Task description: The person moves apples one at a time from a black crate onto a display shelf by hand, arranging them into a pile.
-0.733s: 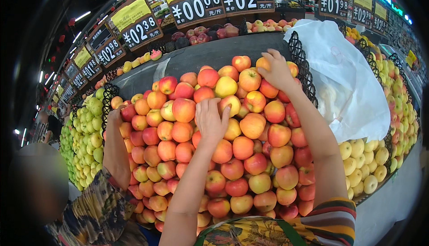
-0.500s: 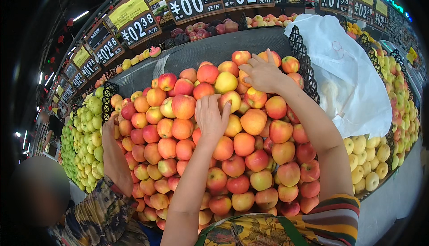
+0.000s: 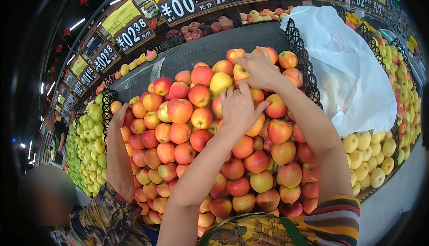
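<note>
Red and yellow apples (image 3: 257,161) lie heaped on a sloping display in front of me. My left hand (image 3: 240,108) is open, palm down on the upper middle of the heap, its fingers spread and its thumb stretched out to the right. Apples beneath its palm are hidden. Just beyond it, my right hand (image 3: 260,70) curls over the top rows. Its thumb and fingers close round a yellow-red apple (image 3: 240,72), which stays among the others. A paler yellow apple (image 3: 220,82) sits beside my left fingertips.
Another person's hand (image 3: 119,113) reaches into the heap's left edge. Black lattice dividers (image 3: 297,45) border the heap. A white plastic sheet (image 3: 348,67) covers part of the right bin, above pale yellow fruit (image 3: 366,156). Green fruit (image 3: 91,143) fills the left side. Price signs (image 3: 185,0) stand behind.
My left hand has slid right and slightly away, over the apple it was beside, and closer to my right hand. My right hand's fingers have drawn in. The view has shifted slightly.
</note>
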Demonstrator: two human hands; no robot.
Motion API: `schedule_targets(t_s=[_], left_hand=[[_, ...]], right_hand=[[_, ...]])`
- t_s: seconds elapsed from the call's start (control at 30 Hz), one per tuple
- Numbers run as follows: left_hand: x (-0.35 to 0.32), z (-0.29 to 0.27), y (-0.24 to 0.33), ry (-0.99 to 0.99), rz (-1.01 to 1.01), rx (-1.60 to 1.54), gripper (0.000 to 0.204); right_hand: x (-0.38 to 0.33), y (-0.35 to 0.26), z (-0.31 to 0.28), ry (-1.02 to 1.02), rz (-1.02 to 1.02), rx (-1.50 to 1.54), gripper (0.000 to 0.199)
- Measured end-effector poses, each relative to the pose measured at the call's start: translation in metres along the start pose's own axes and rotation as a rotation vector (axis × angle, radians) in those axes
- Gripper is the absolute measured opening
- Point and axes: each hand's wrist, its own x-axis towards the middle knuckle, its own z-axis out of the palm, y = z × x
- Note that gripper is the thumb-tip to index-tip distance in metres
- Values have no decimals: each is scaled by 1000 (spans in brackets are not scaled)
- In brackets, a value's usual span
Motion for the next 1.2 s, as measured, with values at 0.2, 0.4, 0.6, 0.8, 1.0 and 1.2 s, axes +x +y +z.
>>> schedule_targets(t_s=[0.2,0.4,0.6,0.8,1.0,1.2], left_hand=[[9,13,-15,-70,-30,-56,73],[17,-3,-24,-61,-159,-411,63],[28,-25,-49,-470,151,-464,63],[24,-22,-9,-408,3,3,65],[25,-14,-36,-325,225,-253,55],[12,-15,-55,-333,223,-462,56]], right_hand=[[3,1,-8,173,135,241,73],[1,9,-10,219,135,349,79],[4,11,-7,287,214,442,82],[2,13,0,330,184,429,83],[2,11,-1,347,152,386,79],[-6,-5,6,319,-20,24,62]])
